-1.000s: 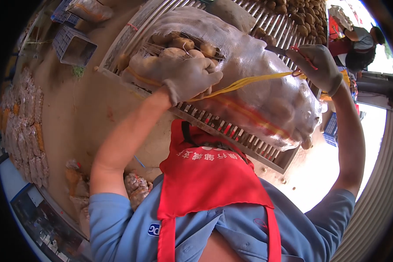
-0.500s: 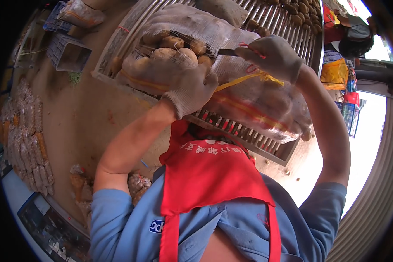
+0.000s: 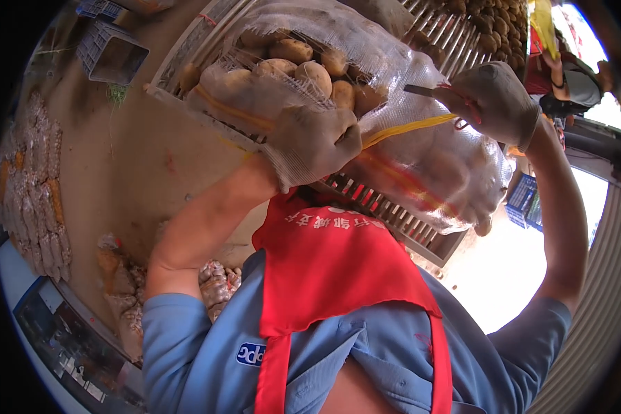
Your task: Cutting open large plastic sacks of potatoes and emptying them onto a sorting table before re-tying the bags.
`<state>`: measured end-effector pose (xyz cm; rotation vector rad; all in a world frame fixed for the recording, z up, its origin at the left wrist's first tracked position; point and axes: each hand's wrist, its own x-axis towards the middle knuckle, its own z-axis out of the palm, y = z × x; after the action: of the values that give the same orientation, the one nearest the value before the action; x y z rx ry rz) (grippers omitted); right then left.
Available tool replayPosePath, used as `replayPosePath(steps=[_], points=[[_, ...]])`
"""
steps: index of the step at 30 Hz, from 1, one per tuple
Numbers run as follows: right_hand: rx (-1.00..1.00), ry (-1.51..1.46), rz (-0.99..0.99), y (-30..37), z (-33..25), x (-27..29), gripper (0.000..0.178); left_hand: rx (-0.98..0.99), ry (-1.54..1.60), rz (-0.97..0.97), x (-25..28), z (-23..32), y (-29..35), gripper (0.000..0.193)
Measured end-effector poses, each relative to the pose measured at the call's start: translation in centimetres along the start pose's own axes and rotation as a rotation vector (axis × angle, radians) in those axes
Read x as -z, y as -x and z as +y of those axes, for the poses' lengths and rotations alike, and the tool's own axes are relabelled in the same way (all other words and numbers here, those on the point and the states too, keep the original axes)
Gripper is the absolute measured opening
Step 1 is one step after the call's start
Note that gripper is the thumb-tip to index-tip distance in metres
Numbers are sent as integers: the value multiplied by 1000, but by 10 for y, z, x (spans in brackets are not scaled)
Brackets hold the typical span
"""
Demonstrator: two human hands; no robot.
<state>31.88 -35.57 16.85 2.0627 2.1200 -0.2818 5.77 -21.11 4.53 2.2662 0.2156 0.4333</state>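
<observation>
The left hand in grey knitted glove is closed on a flat yellow plastic ribbon; the grey-gloved right hand grips a dark flat blade, apparently so the ribbon is tight. The torn translucent mesh sack of potatoes lies along the slatted metal rack's near edge.

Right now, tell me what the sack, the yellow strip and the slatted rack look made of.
Sack: probably woven plastic, translucent and shiny, showing a fine weave and frayed edges. Yellow strip: likely thin plastic, faintly glossy and creased lengthwise; fabric is possible. Slatted rack: seemingly metal, grey, with light gleaming along it.
</observation>
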Motion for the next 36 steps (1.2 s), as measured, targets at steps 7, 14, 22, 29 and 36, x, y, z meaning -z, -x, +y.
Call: replayPosePath(steps=[7, 14, 22, 29, 36], points=[[90, -219, 74, -14, -12, -48, 38, -124, 23, -88, 13, -4, -3, 11], [-229, -333, 101, 101, 24, -19, 44, -125, -342, -406, 36, -4, -27, 33], [-453, -828, 157, 145, 13, -58, 45, -175, -595, -115, -17, 8, -43, 39], [-560, -1138, 143, 140, 11, -77, 44, 72, -481, -310, -27, 20, -41, 44], [-442, -841, 181, 87, 0, -67, 43, 7, -511, -376, -14, 24, -44, 41]])
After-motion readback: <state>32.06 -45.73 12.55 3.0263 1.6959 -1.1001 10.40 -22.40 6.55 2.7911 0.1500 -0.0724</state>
